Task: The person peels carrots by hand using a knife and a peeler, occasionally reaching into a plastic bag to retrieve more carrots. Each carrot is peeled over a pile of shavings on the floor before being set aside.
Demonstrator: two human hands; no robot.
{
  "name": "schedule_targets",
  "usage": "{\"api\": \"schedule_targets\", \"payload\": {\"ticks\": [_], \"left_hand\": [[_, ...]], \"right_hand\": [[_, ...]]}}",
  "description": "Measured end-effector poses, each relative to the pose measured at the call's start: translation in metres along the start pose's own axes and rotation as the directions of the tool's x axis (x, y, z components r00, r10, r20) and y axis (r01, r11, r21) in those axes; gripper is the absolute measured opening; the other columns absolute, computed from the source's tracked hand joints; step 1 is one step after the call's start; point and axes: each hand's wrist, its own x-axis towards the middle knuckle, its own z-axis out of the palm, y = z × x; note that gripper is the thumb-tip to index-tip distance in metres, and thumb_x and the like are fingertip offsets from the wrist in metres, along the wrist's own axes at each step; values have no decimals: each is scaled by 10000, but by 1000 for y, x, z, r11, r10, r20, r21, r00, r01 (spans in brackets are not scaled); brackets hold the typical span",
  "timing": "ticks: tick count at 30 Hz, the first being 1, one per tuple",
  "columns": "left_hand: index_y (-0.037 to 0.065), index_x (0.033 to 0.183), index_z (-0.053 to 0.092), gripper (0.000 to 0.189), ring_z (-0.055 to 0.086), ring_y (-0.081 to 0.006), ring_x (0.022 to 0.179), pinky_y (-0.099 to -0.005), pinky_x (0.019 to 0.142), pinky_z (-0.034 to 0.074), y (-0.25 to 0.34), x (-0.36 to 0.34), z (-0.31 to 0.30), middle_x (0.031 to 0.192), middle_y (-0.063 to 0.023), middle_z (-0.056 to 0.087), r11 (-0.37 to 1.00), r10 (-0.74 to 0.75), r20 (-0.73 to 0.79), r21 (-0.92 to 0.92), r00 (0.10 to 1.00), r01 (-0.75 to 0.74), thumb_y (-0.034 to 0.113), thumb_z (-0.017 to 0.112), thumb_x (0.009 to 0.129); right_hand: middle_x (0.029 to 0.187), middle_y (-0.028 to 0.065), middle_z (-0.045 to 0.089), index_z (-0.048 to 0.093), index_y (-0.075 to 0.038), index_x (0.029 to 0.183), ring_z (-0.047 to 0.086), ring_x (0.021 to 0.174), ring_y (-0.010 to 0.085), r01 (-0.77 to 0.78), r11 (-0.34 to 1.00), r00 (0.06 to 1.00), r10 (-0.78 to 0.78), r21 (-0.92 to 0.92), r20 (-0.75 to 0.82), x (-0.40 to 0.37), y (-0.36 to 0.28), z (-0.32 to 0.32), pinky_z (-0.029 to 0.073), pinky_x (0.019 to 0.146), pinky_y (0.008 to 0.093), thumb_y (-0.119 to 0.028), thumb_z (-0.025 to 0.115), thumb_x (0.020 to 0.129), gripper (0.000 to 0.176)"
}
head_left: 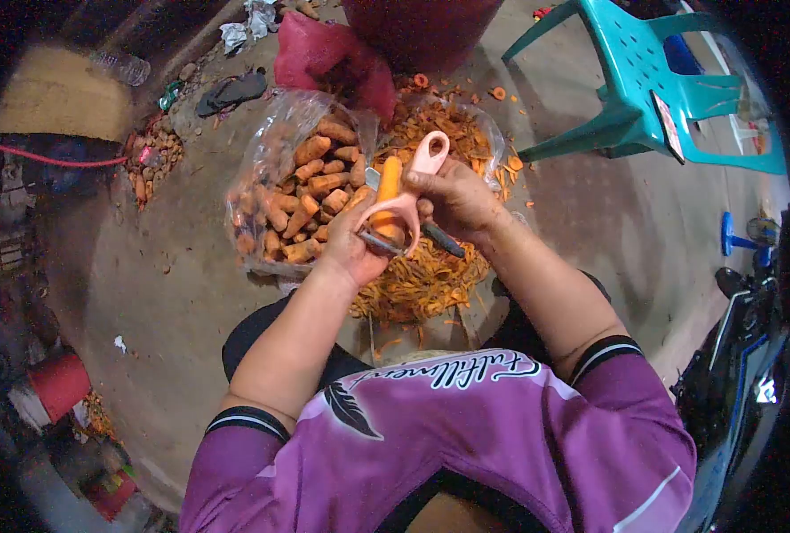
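Observation:
My left hand (pixel 351 250) is closed around a peeled orange carrot (pixel 390 179), which points away from me. In my right hand (pixel 462 197) is a pale pink peeler (pixel 429 155), its thumb pressed on the handle. The peeler's metal blade lies across the near end of the carrot; whether it touches cannot be made out. A dark, narrow object (pixel 443 238) juts out beneath my right hand, its other end hidden. Below both hands lies a heap of carrot peelings (pixel 422 289). Just beyond my left hand, a clear plastic bag (pixel 255 169) holds several unpeeled carrots (pixel 328 184).
Another plastic bag (pixel 500 138) holds orange pieces at the back right. Behind stand a red sack (pixel 324 62) and a dark red tub (pixel 422 31). A green plastic chair (pixel 622 80) is at the upper right, a motorcycle (pixel 737 355) at the right edge.

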Motion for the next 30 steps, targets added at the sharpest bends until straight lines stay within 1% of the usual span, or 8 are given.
{"api": "schedule_targets", "payload": {"ticks": [4, 7, 11, 17, 19, 23, 26, 30], "left_hand": [[28, 1063, 447, 326, 546, -242, 873, -344, 712, 480, 0, 8, -23, 971, -123, 544, 993, 41, 244, -116, 969, -13, 269, 389, 852], [36, 1072, 443, 325, 550, -230, 858, -327, 688, 485, -6, 11, -10, 969, -114, 545, 991, 130, -86, 23, 988, -129, 266, 406, 844], [39, 1069, 446, 332, 552, -224, 840, -318, 689, 482, -6, 7, -8, 957, -112, 546, 998, 43, -23, 38, 999, -43, 273, 422, 836], [39, 1051, 440, 368, 561, -190, 714, -301, 548, 471, -11, 4, -10, 862, -110, 548, 987, -118, -32, 109, 993, 121, 338, 417, 837], [39, 1069, 425, 375, 556, -200, 743, -306, 562, 472, -6, -1, -3, 883, -112, 546, 978, -120, -74, 163, 990, 131, 336, 406, 843], [30, 1083, 423, 371, 554, -214, 785, -324, 609, 476, -3, -3, 3, 894, -128, 542, 995, -61, -94, 68, 994, 67, 315, 399, 847], [47, 1091, 427, 352, 551, -217, 804, -334, 617, 473, -4, -3, 9, 904, -123, 542, 998, -60, -131, 27, 990, 64, 301, 395, 849], [59, 1073, 434, 339, 554, -232, 764, -330, 565, 461, -10, 2, -14, 867, -114, 542, 986, -158, -33, 48, 987, 160, 308, 398, 845]], "right_hand": [[633, 20, 512, 496, -50, 790, 462, 486, 99, 158, 984, 968, -138, 82, -208, 9, -12, -24, 378, 453, 213, -133, 584, 735, 133], [614, 20, 507, 488, -54, 784, 467, 486, 107, 85, 996, 988, -83, 9, -132, 0, -10, -10, 382, 454, 219, -117, 580, 737, 121], [639, 12, 507, 494, -64, 788, 470, 491, 104, 1, 995, 1000, 1, 101, -24, 2, 2, -13, 380, 469, 208, -131, 592, 730, 131], [677, 30, 560, 542, -40, 765, 525, 555, 103, 192, 974, 855, -227, -123, -467, 25, -20, -79, 415, 479, 218, -151, 604, 723, 134], [669, 32, 559, 540, -42, 762, 517, 529, 102, 246, 964, 838, -264, -101, -477, 23, -22, -82, 415, 463, 222, -147, 602, 724, 128], [598, 25, 510, 489, -64, 730, 480, 502, 103, 228, 973, 934, -227, -26, -277, 3, -27, -28, 389, 470, 210, -169, 582, 745, 141], [624, 31, 521, 490, -65, 810, 474, 473, 96, -34, 999, 998, 34, -2, 52, -10, -9, -9, 375, 440, 196, -163, 596, 734, 163], [636, 33, 521, 489, -59, 822, 484, 493, 118, 12, 996, 996, -19, -83, -83, 11, 5, -43, 394, 461, 225, -118, 601, 721, 162]]}}
